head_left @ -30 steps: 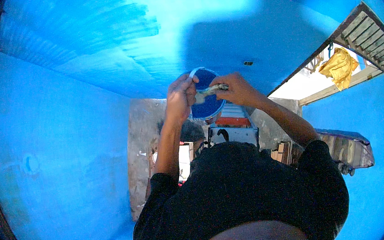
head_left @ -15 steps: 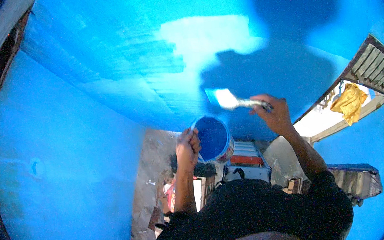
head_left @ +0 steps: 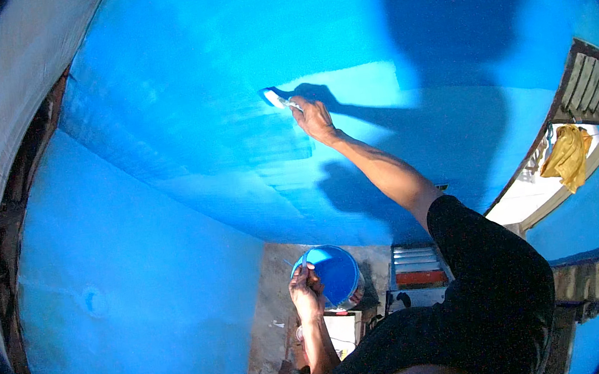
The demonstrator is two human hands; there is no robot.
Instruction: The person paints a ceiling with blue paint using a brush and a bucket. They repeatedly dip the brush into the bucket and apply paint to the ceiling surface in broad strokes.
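While left hand [head_left: 306, 288] clamps bucket [head_left: 357, 296], right hand [head_left: 314, 117] pinches brush [head_left: 275, 99] well above it. Painting the wall [head_left: 210, 116], I'd guess; next probably wants even strokes.

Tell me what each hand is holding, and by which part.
The right hand holds a paintbrush by its handle, bristles toward the wall. The left hand holds a paint bucket at the left side of its rim.

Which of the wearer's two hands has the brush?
The right hand: at the end of an outstretched arm, it holds the paintbrush at the blue wall. The left hand, lower down, grips the paint bucket.
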